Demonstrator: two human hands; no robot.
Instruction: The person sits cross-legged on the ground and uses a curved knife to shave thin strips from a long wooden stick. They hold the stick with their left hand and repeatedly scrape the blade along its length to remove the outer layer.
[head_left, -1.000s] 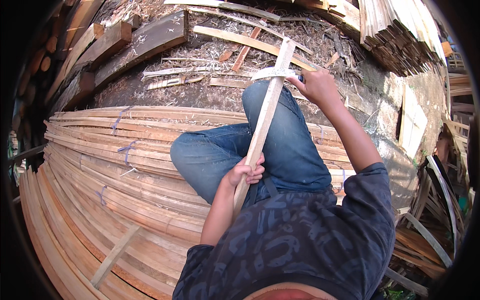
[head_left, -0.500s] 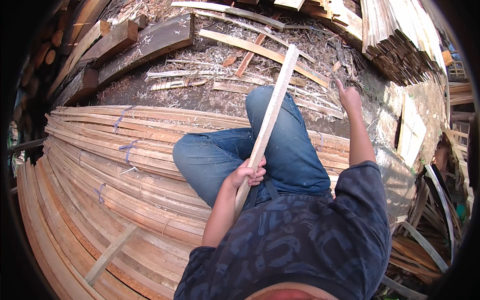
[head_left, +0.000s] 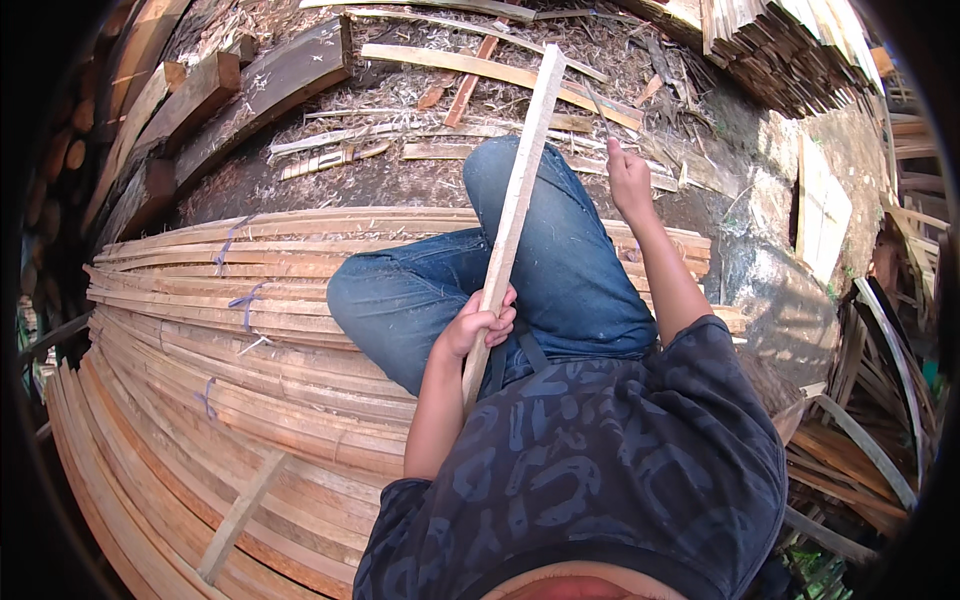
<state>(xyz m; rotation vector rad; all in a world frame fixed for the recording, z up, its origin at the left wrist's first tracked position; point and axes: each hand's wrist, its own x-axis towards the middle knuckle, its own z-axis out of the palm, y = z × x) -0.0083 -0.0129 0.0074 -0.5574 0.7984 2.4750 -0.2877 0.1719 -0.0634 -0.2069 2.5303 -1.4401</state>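
Note:
My left hand [head_left: 481,322] is wrapped round the lower part of a squared wooden stick [head_left: 520,195]. The stick slants up across my right thigh, its near end against my shirt and its far end raised beyond my knee. Off to the right of the stick, my right hand [head_left: 630,182] is closed with the thumb pointing forward. From that fist a knife [head_left: 601,108] juts out, its thin grey blade pointing toward the stick's far end without touching it. The fist hides the handle.
Bundles of long wooden strips [head_left: 300,255], tied with purple string, lie under and left of my legs. Dark beams [head_left: 270,95] stand far left. Shavings and loose slats [head_left: 500,75] litter the ground ahead. A stack of thin boards [head_left: 790,60] rises far right.
My right hand has swung left with the knife, closer to the stick. My left hand still grips the stick. The whole view has shifted slightly.

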